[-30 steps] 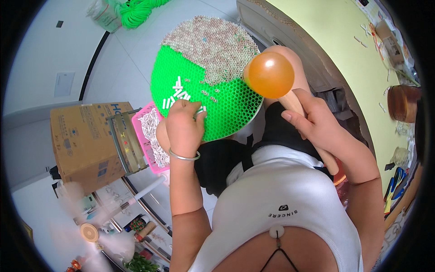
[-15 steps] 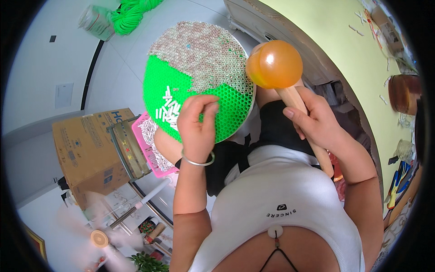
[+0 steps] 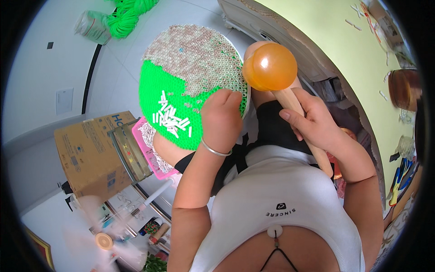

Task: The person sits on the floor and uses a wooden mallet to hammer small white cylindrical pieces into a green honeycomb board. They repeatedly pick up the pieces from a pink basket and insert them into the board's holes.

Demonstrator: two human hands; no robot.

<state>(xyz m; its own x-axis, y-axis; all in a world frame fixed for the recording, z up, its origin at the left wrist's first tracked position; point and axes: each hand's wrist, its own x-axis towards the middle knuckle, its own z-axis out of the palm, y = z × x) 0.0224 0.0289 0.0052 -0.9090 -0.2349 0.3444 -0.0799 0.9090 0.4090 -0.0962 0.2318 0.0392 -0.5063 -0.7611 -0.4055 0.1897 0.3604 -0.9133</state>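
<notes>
A round green board (image 3: 156,84) covered in small honeycomb holes rests across my lap. Short pale and brownish tubes (image 3: 195,52) stand packed in the holes of its far part. Loose white tubes (image 3: 170,119) lie in a heap on its near-left part. Over the board's right side, my left hand (image 3: 221,118) is closed with its fingertips down near the holes; the hand hides whatever they pinch. My right hand (image 3: 310,115) grips the wooden handle of a mallet (image 3: 272,67), whose round amber-coloured head hangs by the board's right edge.
A pink basket (image 3: 147,152) of white tubes stands left of my leg, beside a cardboard box (image 3: 86,154). At lower left a fan (image 3: 104,241) spins. A yellow-green tabletop (image 3: 362,90) curves along the right. Green cord (image 3: 124,22) lies at the far left.
My left hand has moved right across the board and turned its fingers downward, uncovering more loose tubes and a few seated ones. The board and mallet have shifted slightly left in view.
</notes>
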